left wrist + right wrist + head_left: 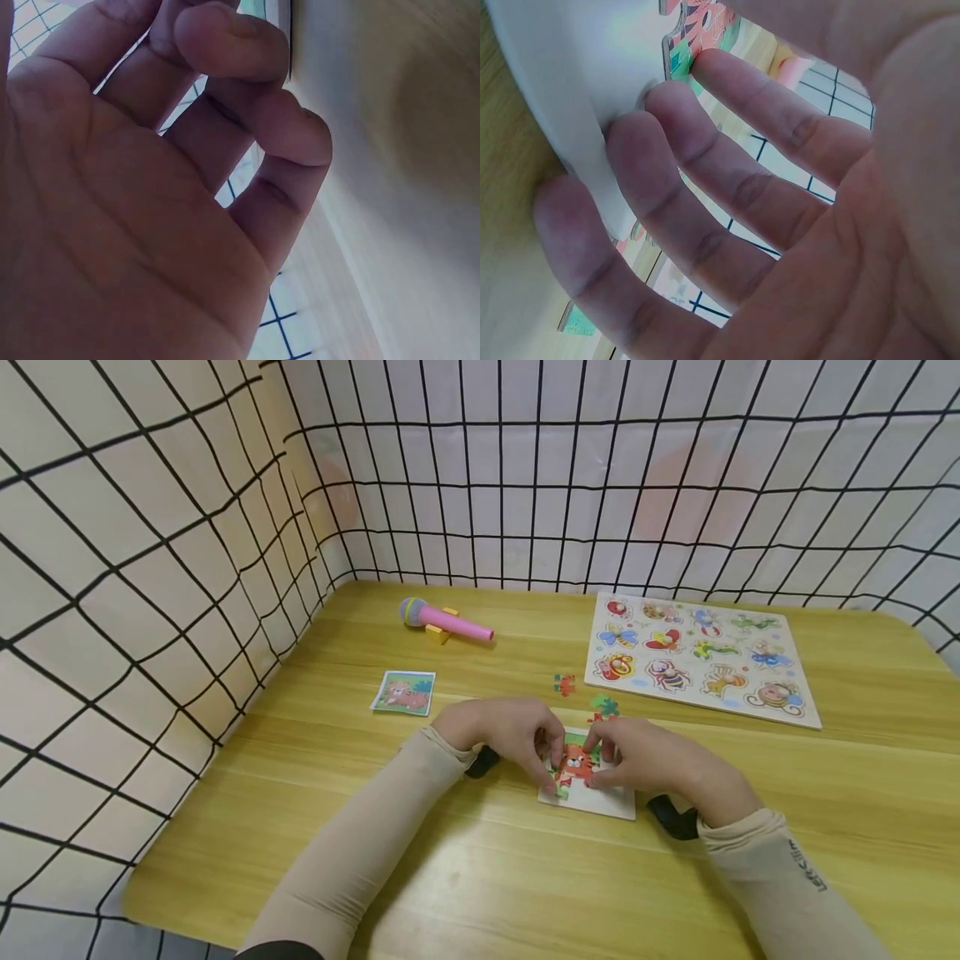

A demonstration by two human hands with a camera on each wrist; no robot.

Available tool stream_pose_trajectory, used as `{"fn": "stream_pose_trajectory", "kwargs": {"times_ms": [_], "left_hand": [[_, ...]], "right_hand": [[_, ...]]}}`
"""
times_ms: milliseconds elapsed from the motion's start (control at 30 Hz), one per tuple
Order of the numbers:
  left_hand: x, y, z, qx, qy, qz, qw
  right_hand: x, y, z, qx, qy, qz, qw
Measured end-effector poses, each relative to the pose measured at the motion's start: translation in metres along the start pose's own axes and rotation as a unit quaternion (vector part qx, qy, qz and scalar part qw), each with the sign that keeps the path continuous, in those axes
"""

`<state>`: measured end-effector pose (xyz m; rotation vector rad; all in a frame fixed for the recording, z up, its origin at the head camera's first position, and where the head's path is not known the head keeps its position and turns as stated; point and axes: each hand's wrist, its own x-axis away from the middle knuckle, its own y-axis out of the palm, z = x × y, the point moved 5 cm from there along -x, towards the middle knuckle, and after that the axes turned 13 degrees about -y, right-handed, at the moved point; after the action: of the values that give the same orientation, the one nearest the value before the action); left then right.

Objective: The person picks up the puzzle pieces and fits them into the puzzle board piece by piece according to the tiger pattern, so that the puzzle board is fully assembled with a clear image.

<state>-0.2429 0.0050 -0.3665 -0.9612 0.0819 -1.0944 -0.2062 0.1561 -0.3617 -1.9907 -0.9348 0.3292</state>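
A white puzzle board (611,803) lies on the table with joined jigsaw pieces (576,763) showing an orange tiger on green. At the pieces' left edge is my left hand (517,735), its fingers bent and thumb low; what lies between the fingertips is hidden. My right hand (648,758) reaches in from the right, with index finger and thumb apart at the tiger's right side. In the right wrist view, the fairly straight fingers (641,154) rest against the board (577,90), and one touches the pieces' edge. Loose puzzle pieces (604,706) lie just beyond the board.
Another loose piece (565,684) lies farther back. A printed tiger card (405,692) is at left, behind it a pink toy microphone (453,623) on a yellow stand (437,634). A large animal puzzle board (697,656) lies back right. Black wire grid (501,485) encloses the table.
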Motion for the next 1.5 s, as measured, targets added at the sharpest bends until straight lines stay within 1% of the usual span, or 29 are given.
{"fn": "stream_pose_trajectory", "kwargs": {"times_ms": [167,400,700,833,967,1200,1500], "left_hand": [[-0.0011,-0.001,-0.0001,-0.002,0.006,0.005,1.0],[-0.0029,0.0018,0.0026,-0.01,0.012,-0.001,0.9999],[-0.0069,0.0045,0.0011,-0.009,0.002,0.01,0.9999],[-0.006,0.0044,0.0022,-0.008,0.006,0.009,0.9999],[-0.0056,0.004,0.0017,-0.007,0.003,0.01,0.9999],[-0.0049,0.0035,0.0044,-0.028,0.009,0.015,0.9994],[-0.0055,0.0029,0.0037,-0.024,0.011,0.02,0.9995]], "right_hand": [[-0.0003,-0.0005,-0.0004,0.002,0.003,0.0,1.0],[-0.0008,-0.0003,0.0005,-0.004,0.003,-0.002,1.0],[-0.0002,-0.0001,0.0013,-0.004,0.003,0.001,1.0],[-0.0001,0.0003,0.001,-0.001,0.003,0.0,1.0],[0.0002,0.0002,0.0002,-0.002,0.002,0.0,1.0],[0.0005,-0.0009,-0.0009,-0.002,-0.001,0.003,1.0],[0.0003,-0.0007,-0.0011,-0.004,0.001,0.002,1.0]]}}
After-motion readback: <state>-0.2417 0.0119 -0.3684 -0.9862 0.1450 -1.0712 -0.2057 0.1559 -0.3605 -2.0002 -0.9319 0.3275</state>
